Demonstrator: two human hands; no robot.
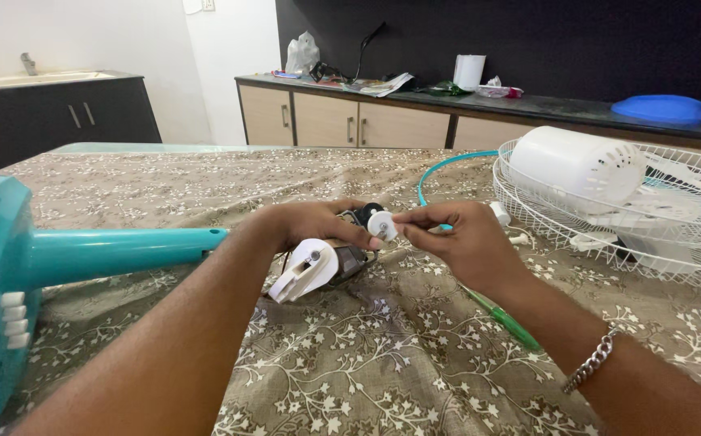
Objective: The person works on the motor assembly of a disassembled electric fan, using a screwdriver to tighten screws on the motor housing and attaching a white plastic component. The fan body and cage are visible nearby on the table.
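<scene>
A small fan motor assembly (318,265) with a white plastic bracket lies on the patterned cloth in the middle of the view. My left hand (312,223) rests on top of it and grips it. My right hand (463,236) pinches a small round white part (381,225) at the motor's end, with my left thumb touching it too. A green-handled screwdriver (502,319) lies on the cloth under my right wrist, which wears a metal bracelet.
A teal fan stand and base (84,257) lies at the left. White wire fan grilles (673,242) and a white motor cover (577,165) sit at the right, with a teal ring (439,167) behind. The table cloth (367,363) is floral. Cabinets line the back wall.
</scene>
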